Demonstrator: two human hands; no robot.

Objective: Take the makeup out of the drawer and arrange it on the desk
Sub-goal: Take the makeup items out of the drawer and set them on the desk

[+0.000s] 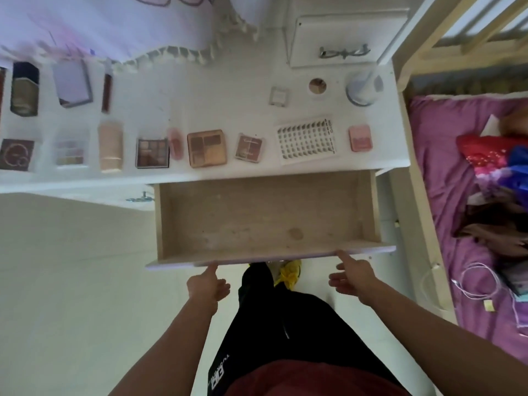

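Our left hand (207,284) and right hand (354,277) each touch a straight forefinger to the front edge of the pulled-out drawer (257,218), other fingers loosely curled, pinching nothing. Beyond it, the makeup (207,148) lies in rows across the white desk (200,98).

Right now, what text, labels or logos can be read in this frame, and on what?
Nothing reads clearly.
Trousers: white logo and lettering, too blurred.
Nail-tip sheet: small print along its edge, too small.
Small pink palette: script lettering, blurred.
Brown box: circular emblem, no legible words.
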